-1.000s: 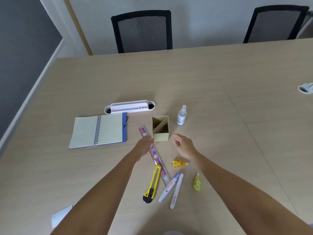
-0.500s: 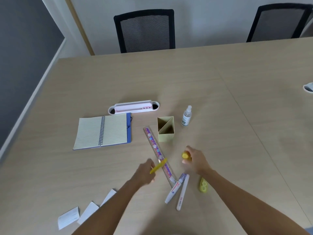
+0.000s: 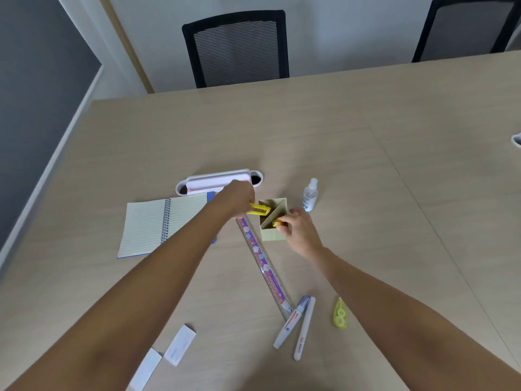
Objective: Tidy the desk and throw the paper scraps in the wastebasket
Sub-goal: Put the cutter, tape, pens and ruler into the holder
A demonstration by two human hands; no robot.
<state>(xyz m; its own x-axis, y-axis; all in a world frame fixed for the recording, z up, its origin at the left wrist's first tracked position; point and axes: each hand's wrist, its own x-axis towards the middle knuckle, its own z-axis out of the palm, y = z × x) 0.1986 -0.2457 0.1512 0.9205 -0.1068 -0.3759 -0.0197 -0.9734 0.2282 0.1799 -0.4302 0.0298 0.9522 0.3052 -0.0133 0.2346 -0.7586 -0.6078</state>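
Observation:
My left hand (image 3: 238, 199) grips a yellow utility knife (image 3: 259, 209), its tip over the left compartment of the beige divided pen holder (image 3: 275, 235). At the holder's front right rim, my right hand (image 3: 298, 228) holds a small yellow correction tape (image 3: 277, 223). A purple patterned ruler (image 3: 263, 266) lies diagonally on the desk below the holder. Two white markers (image 3: 296, 323) and a lime-green tape dispenser (image 3: 340, 313) lie near the ruler's lower end. White paper scraps (image 3: 179, 344) sit near the front left edge.
An open spiral notebook (image 3: 158, 224) lies left of the holder, with a white and pink pencil case (image 3: 203, 182) behind it. A small spray bottle (image 3: 310, 194) stands right of the holder. Two black mesh chairs (image 3: 238, 48) stand behind the desk. No wastebasket is in view.
Both hands picked up items near the ruler's lower end and carried them up to the pen holder: the left took the yellow utility knife, the right the yellow correction tape.

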